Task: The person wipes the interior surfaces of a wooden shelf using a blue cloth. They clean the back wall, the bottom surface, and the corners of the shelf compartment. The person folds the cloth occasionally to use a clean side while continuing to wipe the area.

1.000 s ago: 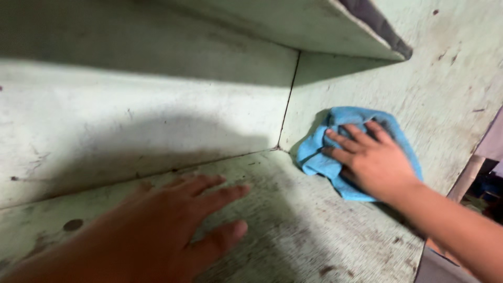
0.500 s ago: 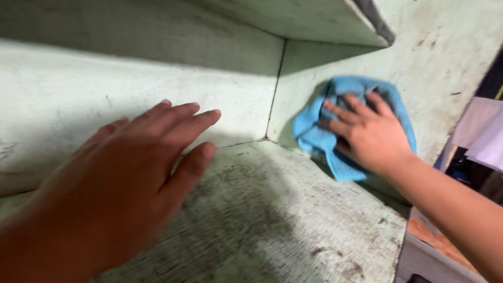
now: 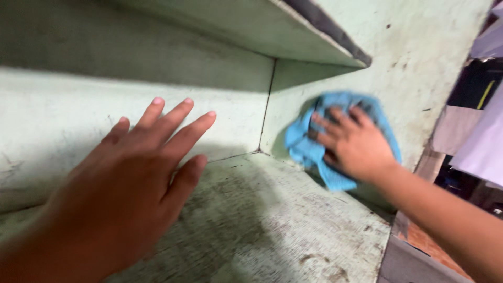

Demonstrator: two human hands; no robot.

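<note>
Closest to me is the left hand (image 3: 123, 196), lifted above the shelf board (image 3: 272, 225) with its palm turned down and away, holding nothing; the fingers (image 3: 178, 123) are stretched out and slightly spread, the thumb tucked along the side, and I cannot tell whether any part of it touches the wood below. Under and just beyond that hand the shelf board shows pale green paint, worn and smeared with dark grime, with a few rubbed-through patches toward its front edge. Past the fingertips stands the back wall (image 3: 105, 120) of the shelf, the same faded green, meeting the side wall (image 3: 419, 68) in a dark seam at the corner. Farther out, the right hand (image 3: 356, 147) is pressed flat against that side wall with its fingers spread over a crumpled blue cloth (image 3: 306, 147), pinning it to the painted surface rather than closing around it; the cloth bulges out to the left of and below the hand, just above where the wall meets the board and near the corner. The forearm runs from that hand down toward the lower right. Above the cloth an upper shelf (image 3: 251, 26) juts out, its edge dark.
</note>
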